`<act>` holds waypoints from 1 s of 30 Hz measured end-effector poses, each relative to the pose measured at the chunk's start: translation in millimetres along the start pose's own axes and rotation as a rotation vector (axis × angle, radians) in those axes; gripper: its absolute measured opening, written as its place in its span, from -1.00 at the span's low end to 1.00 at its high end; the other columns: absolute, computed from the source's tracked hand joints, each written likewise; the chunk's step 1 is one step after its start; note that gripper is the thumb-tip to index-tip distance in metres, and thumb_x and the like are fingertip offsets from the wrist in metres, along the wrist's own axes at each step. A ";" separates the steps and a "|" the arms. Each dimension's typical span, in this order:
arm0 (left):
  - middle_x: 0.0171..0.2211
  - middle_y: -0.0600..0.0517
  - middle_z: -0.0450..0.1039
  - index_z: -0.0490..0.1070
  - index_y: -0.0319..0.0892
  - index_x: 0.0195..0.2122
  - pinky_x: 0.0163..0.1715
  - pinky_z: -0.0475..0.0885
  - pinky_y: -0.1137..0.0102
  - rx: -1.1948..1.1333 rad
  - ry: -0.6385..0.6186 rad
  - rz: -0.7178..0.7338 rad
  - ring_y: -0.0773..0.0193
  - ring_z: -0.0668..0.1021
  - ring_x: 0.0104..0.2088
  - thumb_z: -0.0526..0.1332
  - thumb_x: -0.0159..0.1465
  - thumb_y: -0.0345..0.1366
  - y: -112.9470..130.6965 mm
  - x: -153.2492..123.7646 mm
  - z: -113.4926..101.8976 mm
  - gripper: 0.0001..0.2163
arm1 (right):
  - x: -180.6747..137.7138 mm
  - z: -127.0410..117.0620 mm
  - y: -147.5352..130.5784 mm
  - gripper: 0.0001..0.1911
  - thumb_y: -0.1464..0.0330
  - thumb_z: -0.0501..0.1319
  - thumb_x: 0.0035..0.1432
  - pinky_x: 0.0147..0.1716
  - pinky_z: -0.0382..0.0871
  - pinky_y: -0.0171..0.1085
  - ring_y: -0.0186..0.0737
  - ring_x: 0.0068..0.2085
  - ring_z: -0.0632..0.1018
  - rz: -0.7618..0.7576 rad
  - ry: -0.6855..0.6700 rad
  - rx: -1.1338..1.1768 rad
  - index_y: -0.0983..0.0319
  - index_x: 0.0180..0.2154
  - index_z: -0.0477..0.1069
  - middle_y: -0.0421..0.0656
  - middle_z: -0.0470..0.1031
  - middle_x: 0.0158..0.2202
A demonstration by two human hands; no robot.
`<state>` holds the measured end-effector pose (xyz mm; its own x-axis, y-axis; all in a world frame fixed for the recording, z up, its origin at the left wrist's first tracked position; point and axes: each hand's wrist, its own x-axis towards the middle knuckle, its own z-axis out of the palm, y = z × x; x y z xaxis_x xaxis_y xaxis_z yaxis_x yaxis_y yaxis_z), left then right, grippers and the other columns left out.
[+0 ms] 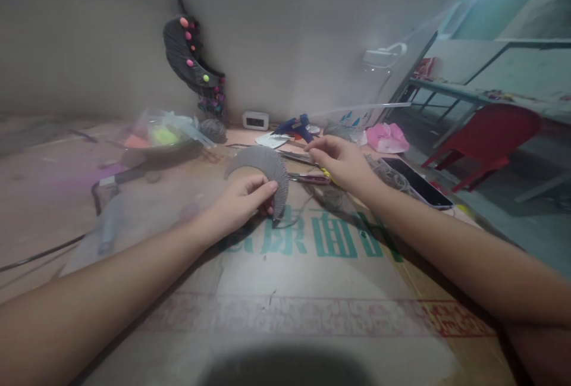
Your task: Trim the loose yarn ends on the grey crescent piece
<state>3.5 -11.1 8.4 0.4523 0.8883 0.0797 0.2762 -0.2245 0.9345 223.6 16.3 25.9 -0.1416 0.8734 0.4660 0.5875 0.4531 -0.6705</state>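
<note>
My left hand is closed on a grey yarn-wrapped crescent, thumb on its near face and fingers behind it. From the crescent's lower tip a thin grey strand trails onto the cardboard. To the right, my right hand is raised with thumb and forefinger pinched together; whatever lies between them is too small to make out. Scissors lie just below and left of that hand. Behind it sits a blue glue gun. Loose grey yarn lies beside my right wrist.
A decorated dark crescent hangs on the wall. Along the back are a plastic bag, a yarn ball, a small clock and a pink packet. A phone lies right; a red chair stands beyond.
</note>
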 end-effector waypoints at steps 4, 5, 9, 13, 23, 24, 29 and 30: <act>-0.58 0.07 0.38 0.34 -0.20 -0.54 -0.50 0.27 0.46 0.104 -0.004 0.013 0.36 0.40 -0.54 0.10 0.29 -0.15 -4.2 1.8 -1.7 -0.69 | 8.9 -6.8 22.2 -0.78 0.28 0.22 0.15 -0.24 0.33 -0.25 -0.19 -0.25 0.50 -0.122 -0.206 -0.376 0.24 -0.19 0.50 -0.10 0.53 -0.22; -0.58 0.07 0.38 0.35 -0.20 -0.54 -0.51 0.27 0.46 0.131 -0.004 0.022 0.36 0.40 -0.54 0.11 0.29 -0.14 -5.9 2.1 -2.3 -0.69 | 8.4 -5.9 24.8 -0.77 0.26 0.26 0.13 -0.21 0.33 -0.23 -0.16 -0.20 0.50 -0.160 -0.259 -0.413 0.23 -0.20 0.51 -0.09 0.52 -0.20; -0.57 0.08 0.40 0.36 -0.19 -0.54 -0.56 0.26 0.48 0.202 -0.004 0.044 0.36 0.41 -0.55 0.13 0.27 -0.12 -8.5 0.2 -2.5 -0.69 | 3.3 0.2 23.9 -0.81 0.28 0.27 0.13 -0.16 0.29 -0.22 -0.11 -0.14 0.48 -0.284 -0.360 -0.546 0.21 -0.23 0.54 -0.06 0.51 -0.23; -0.57 0.09 0.43 0.34 -0.19 -0.51 -0.62 0.23 0.51 0.134 -0.035 -0.035 0.38 0.41 -0.58 0.18 0.24 -0.14 -4.5 -4.0 0.2 -0.74 | 0.8 3.3 20.1 -0.84 0.39 0.16 0.18 -0.17 0.27 -0.24 -0.14 -0.18 0.47 -0.287 -0.335 -0.584 0.25 -0.30 0.53 -0.05 0.51 -0.27; -0.53 0.06 0.46 0.35 -0.19 -0.45 -0.60 0.29 0.48 0.078 -0.077 -0.036 0.36 0.44 -0.56 0.20 0.22 -0.14 -5.3 -4.9 0.0 -0.78 | -3.8 -11.0 -5.3 -0.75 0.21 -0.01 0.32 -0.43 0.18 -0.32 -0.33 -0.48 0.34 -0.072 0.033 -0.160 0.21 -0.24 0.32 -0.26 0.30 -0.51; -0.54 0.06 0.46 0.36 -0.19 -0.45 -0.60 0.29 0.48 0.085 -0.081 -0.029 0.35 0.44 -0.56 0.20 0.22 -0.14 -4.9 -5.1 0.1 -0.78 | -7.6 -8.8 -11.7 -0.74 0.17 0.02 0.30 -0.43 0.19 -0.31 -0.33 -0.48 0.33 -0.036 0.002 -0.077 0.21 -0.25 0.32 -0.26 0.29 -0.50; -0.59 0.06 0.42 0.39 -0.20 -0.51 -0.61 0.27 0.48 0.160 -0.068 0.018 0.36 0.43 -0.59 0.21 0.21 -0.17 -2.6 -4.8 0.7 -0.77 | -28.7 13.7 -31.3 -0.70 0.12 0.19 0.15 -0.56 0.12 -0.34 -0.40 -0.58 0.27 0.184 -0.258 0.231 0.22 -0.40 0.28 -0.31 0.25 -0.56; -0.60 0.06 0.42 0.39 -0.20 -0.52 -0.62 0.27 0.48 0.156 -0.068 0.023 0.37 0.42 -0.60 0.22 0.20 -0.17 -2.5 -4.4 0.7 -0.76 | -31.7 17.3 -32.1 -0.68 0.12 0.19 0.15 -0.57 0.10 -0.34 -0.41 -0.59 0.25 0.200 -0.270 0.238 0.22 -0.46 0.25 -0.32 0.23 -0.59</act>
<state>1.4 -14.7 5.5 0.5149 0.8542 0.0717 0.3914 -0.3087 0.8669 195.4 -22.8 22.6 -0.2664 0.9495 0.1657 0.4281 0.2706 -0.8623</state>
